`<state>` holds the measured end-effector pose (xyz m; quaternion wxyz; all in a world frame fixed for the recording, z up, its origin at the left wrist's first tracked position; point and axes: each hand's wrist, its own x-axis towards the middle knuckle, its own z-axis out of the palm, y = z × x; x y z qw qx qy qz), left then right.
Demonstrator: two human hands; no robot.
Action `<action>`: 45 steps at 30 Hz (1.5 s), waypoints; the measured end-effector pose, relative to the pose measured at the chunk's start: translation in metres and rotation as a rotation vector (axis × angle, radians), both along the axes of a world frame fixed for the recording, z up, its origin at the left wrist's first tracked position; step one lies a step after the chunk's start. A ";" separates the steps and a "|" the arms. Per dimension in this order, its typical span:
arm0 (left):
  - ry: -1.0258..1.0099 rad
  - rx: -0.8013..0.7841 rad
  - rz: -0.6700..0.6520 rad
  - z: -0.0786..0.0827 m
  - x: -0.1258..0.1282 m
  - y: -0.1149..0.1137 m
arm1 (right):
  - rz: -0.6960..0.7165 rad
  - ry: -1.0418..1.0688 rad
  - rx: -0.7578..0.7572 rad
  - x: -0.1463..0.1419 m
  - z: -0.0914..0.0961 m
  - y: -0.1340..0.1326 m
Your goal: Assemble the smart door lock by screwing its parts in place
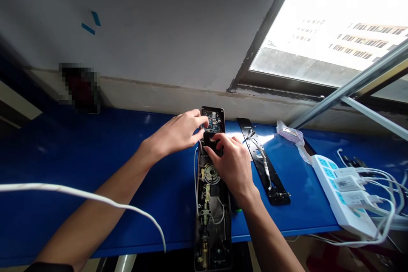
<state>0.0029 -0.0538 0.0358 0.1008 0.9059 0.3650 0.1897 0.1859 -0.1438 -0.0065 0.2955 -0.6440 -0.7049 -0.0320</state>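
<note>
An opened electronic door lock lies lengthwise on the blue table, showing brass and metal mechanism parts and a round gear. At its far end sits a green circuit board. My left hand reaches over from the left, its fingertips on the lock's upper part beside the board. My right hand presses its fingers on a black piece just below the board, partly hiding it. A thin white wire loops along the lock's left side.
A black slotted metal plate with a white wire lies to the right of the lock. Further right are a plastic bag and a white power strip with several plugged-in adapters. A white cable crosses in front of my left arm.
</note>
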 end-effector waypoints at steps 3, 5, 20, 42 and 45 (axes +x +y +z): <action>0.019 -0.031 -0.013 -0.002 -0.001 0.002 | 0.019 0.008 0.005 0.002 -0.002 0.001; 0.003 -0.033 -0.007 -0.003 -0.002 0.004 | 0.031 0.016 0.014 0.002 -0.003 0.001; -0.002 -0.483 0.096 -0.012 -0.021 0.029 | 0.149 0.185 0.061 0.018 0.024 0.021; -0.336 -0.461 -0.051 0.003 -0.007 0.014 | 0.335 0.276 -0.181 0.008 0.040 0.051; -0.277 -0.464 -0.029 -0.001 -0.014 0.020 | 0.304 0.257 -0.186 0.015 0.045 0.044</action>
